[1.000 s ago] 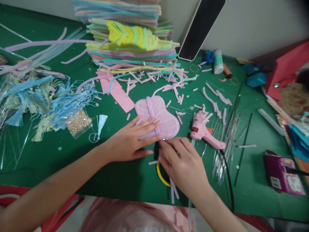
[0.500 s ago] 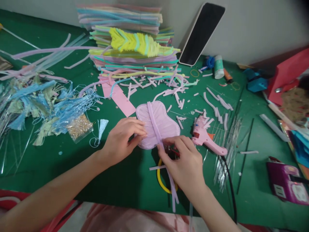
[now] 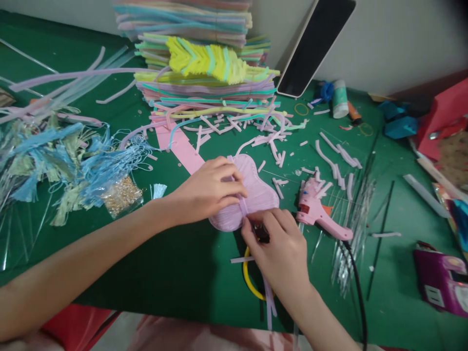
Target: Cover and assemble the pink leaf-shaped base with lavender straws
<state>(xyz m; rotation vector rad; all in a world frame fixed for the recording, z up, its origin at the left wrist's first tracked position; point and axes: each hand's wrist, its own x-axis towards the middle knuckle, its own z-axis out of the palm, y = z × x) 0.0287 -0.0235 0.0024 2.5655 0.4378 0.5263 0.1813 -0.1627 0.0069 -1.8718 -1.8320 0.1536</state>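
Observation:
A lilac, lobed flat shape [image 3: 258, 187] covered in pipe cleaners lies on the green table. A lilac pipe cleaner strip [image 3: 243, 207] crosses its face and runs down past its lower edge. My left hand [image 3: 215, 187] lies over the shape's left side, its curled fingers closed at the strip. Thumb and forefinger of my right hand [image 3: 278, 241] pinch the strip at the shape's lower edge. Two lilac ends [image 3: 269, 307] hang below that hand. A yellow ring-shaped handle [image 3: 252, 282] shows beneath it, the rest hidden.
A pink glue gun [image 3: 318, 212] with a black cord lies to the right, near thin metal rods [image 3: 351, 248]. Bundled pipe cleaners [image 3: 208, 92] and a phone [image 3: 316, 46] stand behind. Blue tassels [image 3: 106, 156], a bead bag [image 3: 120, 195] and lilac offcuts [image 3: 274, 146] lie around.
My left hand has moved from the shape's left edge onto its face, over the strip. My right hand keeps its pinch at the lower edge. The view has shifted slightly.

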